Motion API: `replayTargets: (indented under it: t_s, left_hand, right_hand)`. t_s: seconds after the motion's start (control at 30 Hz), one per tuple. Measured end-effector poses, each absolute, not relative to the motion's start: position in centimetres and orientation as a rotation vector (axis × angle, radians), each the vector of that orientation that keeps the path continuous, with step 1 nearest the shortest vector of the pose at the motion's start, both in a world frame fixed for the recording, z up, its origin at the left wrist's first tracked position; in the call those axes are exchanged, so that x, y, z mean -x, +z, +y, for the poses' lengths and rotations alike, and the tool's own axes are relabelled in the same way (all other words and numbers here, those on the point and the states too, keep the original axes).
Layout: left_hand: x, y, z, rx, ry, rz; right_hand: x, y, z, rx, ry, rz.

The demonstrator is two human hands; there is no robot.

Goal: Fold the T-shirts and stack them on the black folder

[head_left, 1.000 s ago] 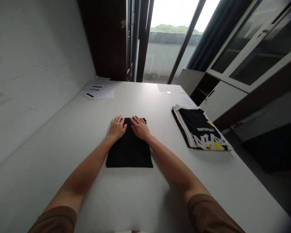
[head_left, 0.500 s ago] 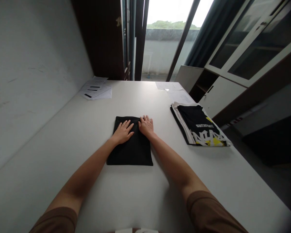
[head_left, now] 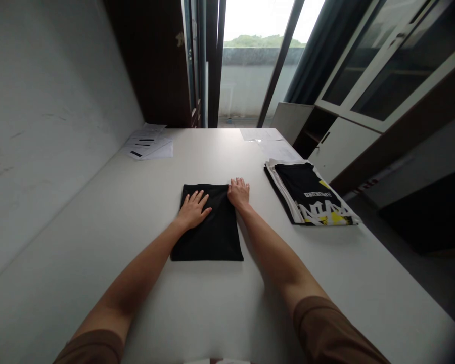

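A folded black garment (head_left: 209, 237) lies flat on the white table in front of me; its exact kind does not show. My left hand (head_left: 193, 210) rests palm down on its left half, fingers spread and stretched out. At the far right corner, my right hand (head_left: 238, 193) has its fingers bent and drawn together, with the thumb side on the cloth's edge. It appears to pinch that corner, though the fingertips' undersides are hidden.
Folded clothes (head_left: 301, 183), black and white with yellow and white print, are stacked near the right table edge. Papers (head_left: 151, 144) lie at the far left, and more sheets (head_left: 267, 141) at the far right. A wall (head_left: 41, 126) borders the table's left side.
My right hand has slid to the right along the garment's far edge, and its fingers have drawn together. The garment has shifted slightly right. My left hand stays nearly in place.
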State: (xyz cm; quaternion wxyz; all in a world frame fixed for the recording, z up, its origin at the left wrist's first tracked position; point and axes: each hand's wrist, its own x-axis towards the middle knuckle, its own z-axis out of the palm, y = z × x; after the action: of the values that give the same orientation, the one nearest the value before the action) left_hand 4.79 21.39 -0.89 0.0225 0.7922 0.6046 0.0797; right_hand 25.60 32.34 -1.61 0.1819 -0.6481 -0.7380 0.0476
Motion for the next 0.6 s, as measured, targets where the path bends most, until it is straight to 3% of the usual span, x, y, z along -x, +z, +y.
replayTargets:
  t_s: [0.13, 0.27, 0.6]
  left_hand:
    - [-3.6, -1.0, 22.1, -2.324, 0.345, 2.138]
    - [-1.9, -1.4, 22.8, -2.205, 0.346, 2.261]
    - [-0.7, -2.6, 23.4, -2.152, 0.259, 2.237]
  right_hand:
    - [-23.5, -0.4, 30.5, 1.452, 0.043, -2.304]
    - [-21.5, -0.8, 29.1, 1.12, 0.176, -2.592]
    - [-21.8, -2.5, 30.5, 1.401, 0.242, -2.552]
